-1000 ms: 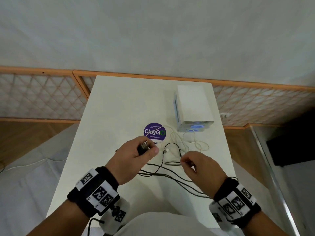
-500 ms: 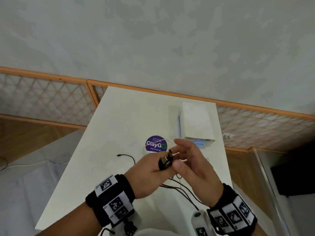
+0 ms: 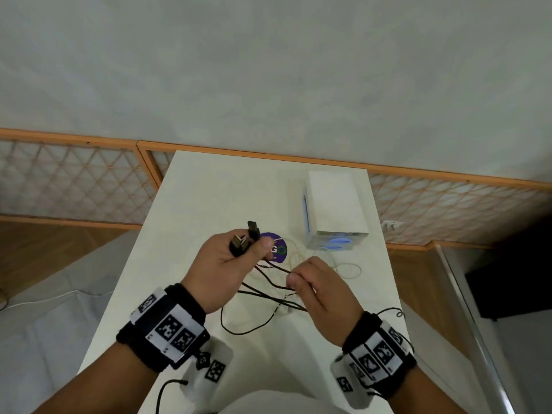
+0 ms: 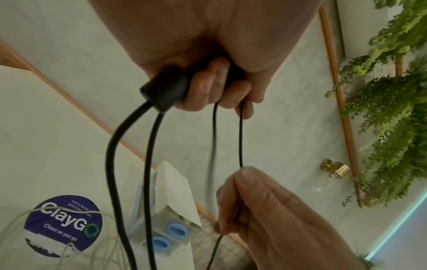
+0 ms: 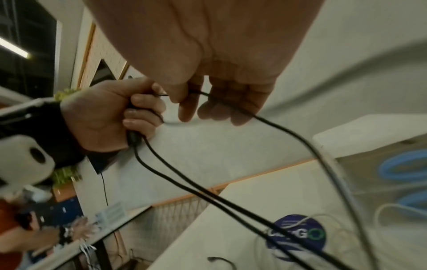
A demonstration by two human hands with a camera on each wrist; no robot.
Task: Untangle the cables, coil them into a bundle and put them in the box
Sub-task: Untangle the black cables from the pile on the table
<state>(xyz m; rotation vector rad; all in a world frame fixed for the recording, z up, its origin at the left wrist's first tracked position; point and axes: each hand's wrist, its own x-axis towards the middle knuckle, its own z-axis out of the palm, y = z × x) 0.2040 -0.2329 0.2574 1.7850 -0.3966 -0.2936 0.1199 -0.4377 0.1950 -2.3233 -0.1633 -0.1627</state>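
Observation:
My left hand [image 3: 236, 258] [image 4: 208, 87] is raised above the table and grips the black plugs [image 3: 243, 242] of the black cables [image 3: 268, 280] [image 4: 113, 164]; two plug ends stick up past my fingers. The cables trail down in loops onto the white table [image 3: 209, 189]. To the right and lower, my right hand [image 3: 301, 282] [image 5: 191, 102] pinches a thin black cable [image 4: 240, 137] [image 5: 289, 131] between thumb and fingers. A thin white cable [image 3: 346, 268] lies loose on the table before the white box [image 3: 334, 204] at the back right.
A round purple sticker [image 3: 277, 249] [image 4: 64, 224] lies on the table behind my left hand. The box shows two blue ovals [image 3: 337, 243] on its near end. Wooden lattice panels [image 3: 74, 180] run behind the table. A free cable tip [image 5: 215, 259] rests on the tabletop.
Both hands parted: my right hand dropped down and right, drawing a thin black cable away from my left hand. A second plug now stands up in my left hand.

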